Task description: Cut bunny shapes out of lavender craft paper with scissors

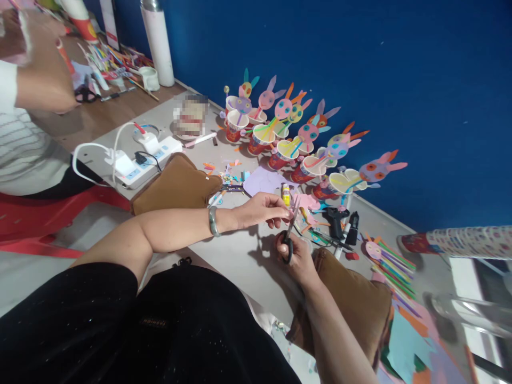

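Observation:
My right hand [301, 260] grips a pair of scissors [288, 249] by its black handles, with the blades pointing up and away from me. My left hand [260, 209], a bangle on its wrist, pinches a small pink paper piece [292, 213] beside the blades. The piece is mostly hidden by the fingertips. Just beyond lie a yellow glue stick [285, 195], pink paper scraps [310, 202] and a lilac paper sheet [264, 180]. A black glue gun [336, 221] rests to the right of the scissors.
Paper cups with rabbit faces [308, 168] line the blue wall. A power strip [154, 160] and brown cushion [176, 184] are left; another brown cushion [352, 304] lies under my right forearm. Stacked cups [468, 241] jut in at right. A co-worker's arm [48, 80] is far left.

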{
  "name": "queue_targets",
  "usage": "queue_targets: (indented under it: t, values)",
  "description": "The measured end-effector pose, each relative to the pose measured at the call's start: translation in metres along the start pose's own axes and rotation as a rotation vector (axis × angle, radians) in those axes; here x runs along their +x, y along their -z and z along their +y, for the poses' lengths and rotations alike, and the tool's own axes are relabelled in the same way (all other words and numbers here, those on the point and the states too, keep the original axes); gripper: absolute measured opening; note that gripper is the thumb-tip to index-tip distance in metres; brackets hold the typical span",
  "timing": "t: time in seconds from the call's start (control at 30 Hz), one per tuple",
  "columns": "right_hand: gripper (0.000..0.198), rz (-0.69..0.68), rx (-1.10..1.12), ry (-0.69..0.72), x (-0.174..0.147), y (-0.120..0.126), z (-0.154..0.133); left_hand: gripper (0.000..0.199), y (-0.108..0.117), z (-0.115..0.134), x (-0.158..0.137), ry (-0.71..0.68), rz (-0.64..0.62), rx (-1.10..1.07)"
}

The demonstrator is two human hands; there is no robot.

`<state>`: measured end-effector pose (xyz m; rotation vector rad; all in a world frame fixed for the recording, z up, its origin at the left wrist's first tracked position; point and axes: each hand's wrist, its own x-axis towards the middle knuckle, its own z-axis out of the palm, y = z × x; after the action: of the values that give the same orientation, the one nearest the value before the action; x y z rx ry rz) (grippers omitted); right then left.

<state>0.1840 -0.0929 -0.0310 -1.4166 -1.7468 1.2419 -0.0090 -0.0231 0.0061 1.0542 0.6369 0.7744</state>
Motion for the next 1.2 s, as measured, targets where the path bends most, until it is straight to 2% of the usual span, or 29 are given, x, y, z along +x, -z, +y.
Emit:
queue_targets:
  t: [0.23,0.57,1.2]
  values:
    - [0.051,0.011,0.015,0.003,0.0006,-0.0002,0.0002,0.02,0.0032,-0.0028,0.001,-0.037,-0.045,0.005]
    - [0.053,0.013,0.014,-0.011,0.0012,-0.0004,-0.0013,0.009,0.0029,-0.0014,0.0012,-0.049,-0.02,0.001]
    - [0.054,0.023,0.007,-0.023,0.0007,0.0003,0.0002,0.012,0.0026,0.0022,0.0001,-0.05,0.01,0.033]
